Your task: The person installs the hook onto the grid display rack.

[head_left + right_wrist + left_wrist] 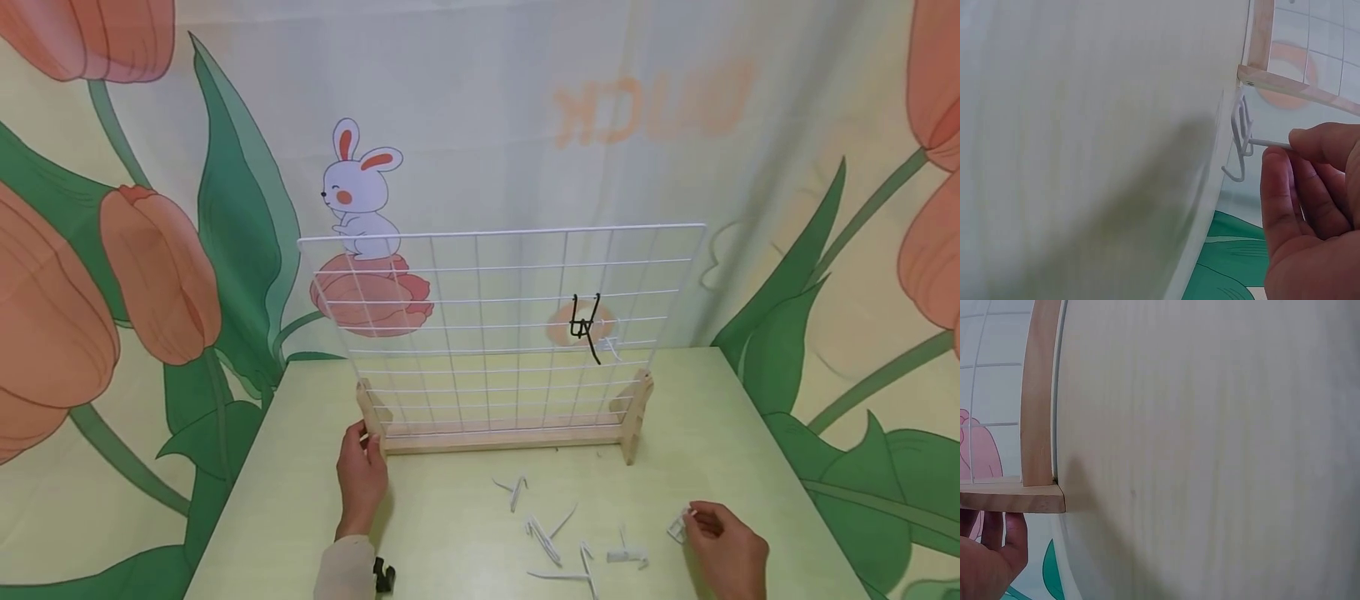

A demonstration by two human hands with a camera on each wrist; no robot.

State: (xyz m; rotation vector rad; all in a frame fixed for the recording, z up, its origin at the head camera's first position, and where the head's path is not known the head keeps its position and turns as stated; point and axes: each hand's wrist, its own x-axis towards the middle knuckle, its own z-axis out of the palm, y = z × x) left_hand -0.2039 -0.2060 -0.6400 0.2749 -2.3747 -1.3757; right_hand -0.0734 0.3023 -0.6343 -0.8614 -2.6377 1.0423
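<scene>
In the head view, a white wire grid panel (pixel 497 302) stands upright in a wooden stand (pixel 502 442). My left hand (pixel 362 479) is at the stand's left end; in the left wrist view its fingertips (pixel 1015 526) rest against the outer side of the wooden end piece (pixel 1013 500). On the right, my right hand (pixel 726 546) pinches a white wire hook (pixel 1241 134) by its straight prong between thumb and fingers, the hook's bent frame pointing away from the hand. A black hook (pixel 582 327) hangs on the grid's right part, beside a white hook (pixel 611 343).
Several loose white hooks (pixel 543 540) lie on the pale table (pixel 450 517) between the hands, in front of the stand. A printed curtain (pixel 487 125) with tulips and a rabbit hangs behind and at both sides.
</scene>
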